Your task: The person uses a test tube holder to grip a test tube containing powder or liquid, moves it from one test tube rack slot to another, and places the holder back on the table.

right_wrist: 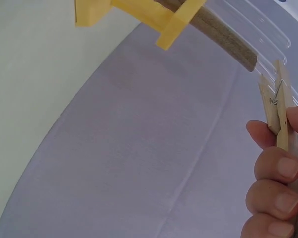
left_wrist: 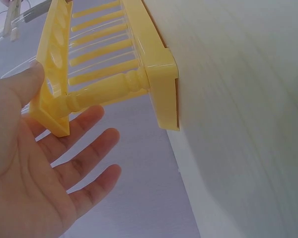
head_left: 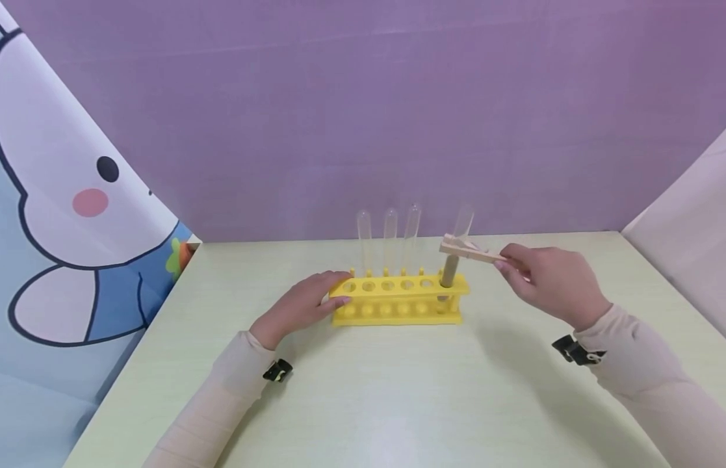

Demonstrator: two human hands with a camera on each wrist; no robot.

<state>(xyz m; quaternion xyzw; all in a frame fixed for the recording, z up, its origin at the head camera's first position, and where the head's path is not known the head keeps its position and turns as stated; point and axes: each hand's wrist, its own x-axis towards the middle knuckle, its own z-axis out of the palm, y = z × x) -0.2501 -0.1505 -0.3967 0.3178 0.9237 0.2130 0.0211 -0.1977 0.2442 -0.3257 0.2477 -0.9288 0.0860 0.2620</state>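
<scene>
My left hand (head_left: 304,302) holds the left end of a yellow test tube rack (head_left: 398,318), thumb in front; in the left wrist view its other fingers (left_wrist: 92,191) spread below the rack's top plate. A test tube with grey-brown contents (head_left: 450,270) stands slightly tilted in the rack's rightmost hole, its upper part clear. My right hand (head_left: 558,283) grips a wooden test tube clamp (head_left: 474,252) by its handle. The clamp's head lies at the tube's clear part, above the contents (right_wrist: 228,39); whether it bites the glass I cannot tell.
Three clear test tubes (head_left: 390,234) stand bottom-up on pegs along the rack's back. The rack rests on a pale table (head_left: 386,390). A purple backdrop (head_left: 368,130) rises behind, with a cartoon-print cloth (head_left: 52,214) on the left and a pale cloth (head_left: 696,240) on the right.
</scene>
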